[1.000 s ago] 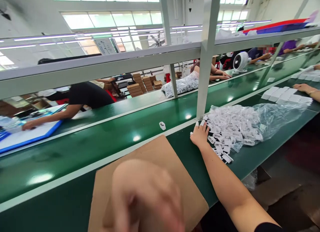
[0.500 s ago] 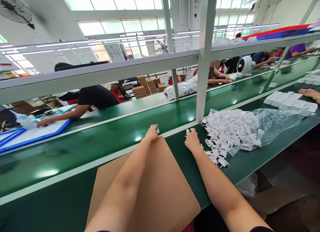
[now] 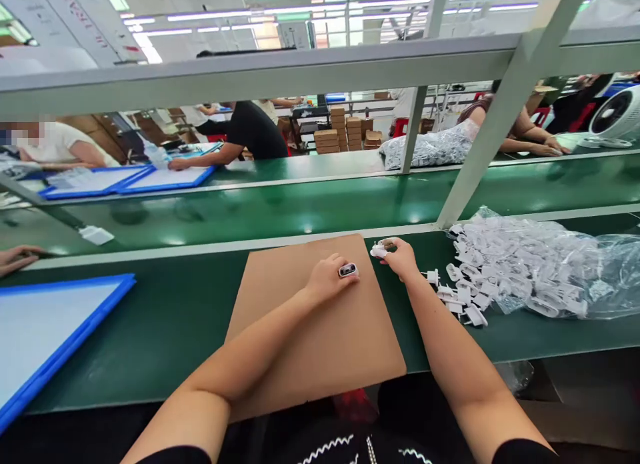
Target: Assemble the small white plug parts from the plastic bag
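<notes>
My left hand [image 3: 327,277] is closed around a small white plastic housing [image 3: 347,270], whose dark oval end faces me. It is over the far part of a brown cardboard sheet [image 3: 310,344] on the green bench. Just beyond the sheet's right edge, my right hand [image 3: 403,259] pinches a small white plastic part [image 3: 379,250] between thumb and fingers. The two held pieces are apart. Right of that hand, many similar white plastic parts [image 3: 465,294], some with pins, spill out of a clear plastic bag [image 3: 613,271].
A blue-edged white tray [image 3: 65,331] lies at left, near another person's hand [image 3: 20,257]. A slanting metal post [image 3: 490,131] and a shelf rail [image 3: 280,77] stand ahead. Across the green conveyor [image 3: 280,211], several people work. A white fan [image 3: 617,117] is at far right.
The view has swung left and down. My left hand has drawn back over the cardboard, its housing now turned dark end towards me. My right hand, holding a white part, is closer to the left one.
</notes>
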The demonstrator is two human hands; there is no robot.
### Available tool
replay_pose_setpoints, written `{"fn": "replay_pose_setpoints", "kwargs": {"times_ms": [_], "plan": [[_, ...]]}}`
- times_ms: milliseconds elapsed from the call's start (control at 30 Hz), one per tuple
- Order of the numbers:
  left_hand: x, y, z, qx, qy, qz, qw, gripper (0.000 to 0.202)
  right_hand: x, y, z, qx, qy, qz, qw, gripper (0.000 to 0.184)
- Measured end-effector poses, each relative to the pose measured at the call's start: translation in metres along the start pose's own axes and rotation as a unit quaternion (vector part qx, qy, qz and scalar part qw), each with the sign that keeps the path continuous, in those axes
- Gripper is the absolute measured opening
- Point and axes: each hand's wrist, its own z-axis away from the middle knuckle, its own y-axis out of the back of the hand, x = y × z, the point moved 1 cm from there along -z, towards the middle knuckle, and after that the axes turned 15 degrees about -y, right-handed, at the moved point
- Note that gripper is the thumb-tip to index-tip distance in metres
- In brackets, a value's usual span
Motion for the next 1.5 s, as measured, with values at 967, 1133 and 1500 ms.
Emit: {"fn": "replay_pose_setpoints", "kwargs": {"times_ms": [967, 1133, 1500], "plan": [[-0.022, -0.017, 0.015, 0.082, 0.021, 0.251, 0.964, 0.016, -0.021, -0.046, 0.061, -0.012, 0.29, 0.143, 0.946, 0.02], [-0.021, -0.015, 0.014, 0.078, 0.033, 0.259, 0.962, 0.016, -0.023, -0.046, 0.062, 0.001, 0.298, 0.178, 0.938, 0.019], [-0.023, -0.018, 0.014, 0.079, 0.042, 0.272, 0.958, 0.019, -0.02, -0.047, 0.056, 0.029, 0.292, 0.207, 0.933, 0.02]]}}
